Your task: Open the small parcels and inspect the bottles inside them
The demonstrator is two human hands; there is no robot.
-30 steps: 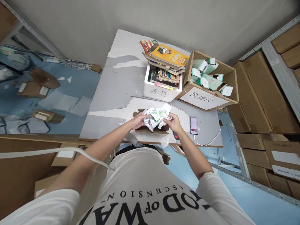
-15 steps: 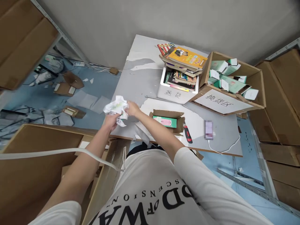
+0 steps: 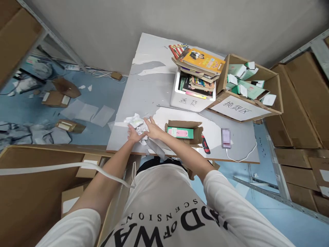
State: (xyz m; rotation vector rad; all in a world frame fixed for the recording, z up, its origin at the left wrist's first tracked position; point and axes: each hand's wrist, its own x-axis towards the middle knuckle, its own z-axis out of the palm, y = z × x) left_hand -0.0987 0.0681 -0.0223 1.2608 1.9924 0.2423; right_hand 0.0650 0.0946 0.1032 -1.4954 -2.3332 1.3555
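A crumpled wad of white paper [image 3: 135,122] with a faint green print rests at the table's near left edge. From its left and near side, my left hand [image 3: 134,134] clasps the wad, thumb stretched toward the right. My right hand [image 3: 153,130] presses in from the other side, fingers bent over the paper and somewhat apart. Both hands squeeze it between them; some fingertips are hidden. A grey-white strip [image 3: 156,148] hangs over the table edge below my right hand. Right of that hand lies an open cardboard box [image 3: 198,135] holding a green-and-pink package [image 3: 180,132].
A red-and-black box cutter [image 3: 206,145] and a phone [image 3: 226,138] on a white cable lie rightward. Behind stand a white bin [image 3: 190,103] of books and a carton [image 3: 276,85] of green boxes. A large open carton [image 3: 33,178] adjoins the table at left.
Both hands have moved right and down onto the table with the crumpled paper. Their grip has shifted to either side of it. The view has turned slightly.
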